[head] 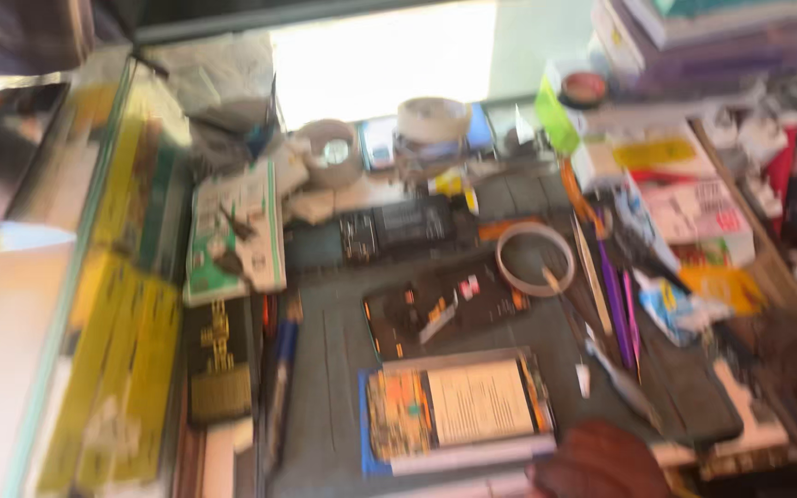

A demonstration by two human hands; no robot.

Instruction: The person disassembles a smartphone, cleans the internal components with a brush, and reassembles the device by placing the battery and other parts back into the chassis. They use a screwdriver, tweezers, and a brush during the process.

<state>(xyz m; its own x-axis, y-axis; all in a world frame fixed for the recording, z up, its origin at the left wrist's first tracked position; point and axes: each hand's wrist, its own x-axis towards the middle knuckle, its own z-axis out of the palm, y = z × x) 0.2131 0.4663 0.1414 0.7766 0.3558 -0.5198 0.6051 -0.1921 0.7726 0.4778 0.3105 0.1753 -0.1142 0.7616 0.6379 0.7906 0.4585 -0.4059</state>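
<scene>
Only the head view to go on, and it's blurry, so take the counts loosely.

One hand (597, 458) shows at the bottom edge, just right of centre. I can't tell which hand it is, and I can't tell its grip either; only the back of it peeks in, fingers hidden. It sits touching or just beside the lower right corner of the opened phone body with a pale rectangular panel and orange flex parts inside a silver frame (458, 408), which lies flat on the dark grey work mat (325, 369) near the front of the desk. No other hand in view.

If that phone is what's being worked on, I'd say: steady the frame by its edge, keep fingers off the orange flex bits, and hold the head still, because this blur makes small parts hard to track.

Counts, as far as I can make out:
- one opened phone body at the front
- one dark circuit board with orange and white spots (445, 304) just behind it
- one thin pale ring of tape lying flat (534, 260) to the right of that board
- two fat whitish tape rolls (431, 120) at the back
- one purple pen-like tool (612, 309) among several long thin tools on the right
- one green and white printed card (235, 231) on the left
</scene>
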